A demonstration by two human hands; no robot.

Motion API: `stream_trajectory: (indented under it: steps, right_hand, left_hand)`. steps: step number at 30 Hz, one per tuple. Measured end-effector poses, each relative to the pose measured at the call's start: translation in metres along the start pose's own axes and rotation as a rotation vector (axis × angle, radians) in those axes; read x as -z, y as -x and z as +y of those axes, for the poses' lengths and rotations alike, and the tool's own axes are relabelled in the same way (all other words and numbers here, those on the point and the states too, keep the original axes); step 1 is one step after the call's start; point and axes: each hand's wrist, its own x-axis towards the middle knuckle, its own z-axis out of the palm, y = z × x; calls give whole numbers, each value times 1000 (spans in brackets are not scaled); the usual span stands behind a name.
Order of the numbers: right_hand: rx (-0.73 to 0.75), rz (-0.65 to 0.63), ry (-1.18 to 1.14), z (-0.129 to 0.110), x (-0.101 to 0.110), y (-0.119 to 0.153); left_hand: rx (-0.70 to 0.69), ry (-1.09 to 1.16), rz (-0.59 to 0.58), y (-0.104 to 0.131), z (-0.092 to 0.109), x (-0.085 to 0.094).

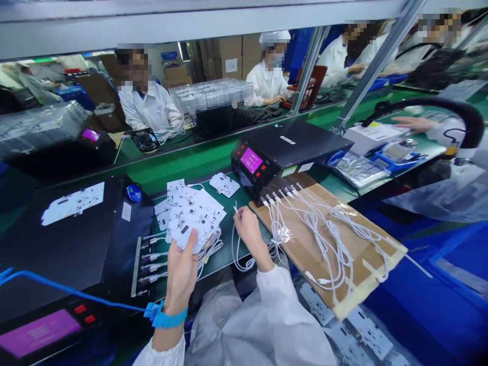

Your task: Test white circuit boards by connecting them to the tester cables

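Note:
My left hand [183, 264], with a blue strap at the wrist, grips a white circuit board [196, 216], thumb on its face. More white boards [175, 187] lie behind and beside it, partly hidden. My right hand [247, 229] pinches the end of a white cable [236, 207] just right of the held board, not touching it. The cable's loop [235, 251] hangs below that hand. Another board [224, 184] lies flat on the green bench beyond my hands.
At left stands a black box [72, 239] with white cables in its side ports; another [290, 147] sits at back right. Coiled white cables [312, 229] cover a cardboard sheet [358, 259]. A metal post [375, 66] slants at right. Several people work across the bench.

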Motion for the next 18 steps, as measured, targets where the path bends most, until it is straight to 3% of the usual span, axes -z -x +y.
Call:
stream_trajectory:
  steps: [4,6,9,11,18]
  right_hand:
    - [55,-75,-817,8,1,25]
    - [81,-136,-1020,6,5,46]
    - [63,-205,-1034,-1,13,73]
    - [49,-181,-987,-5,16,84]
    - [149,-62,-846,-5,9,90]
  left_hand:
    - [-55,6,4,-8,0,-4]
    - [-77,18,5,-10,4,-8]
    - [-92,39,2,-11,9,-15]
    - [-103,45,-1,-10,11,-18]
    - [-100,7,-40,-4,12,-25]
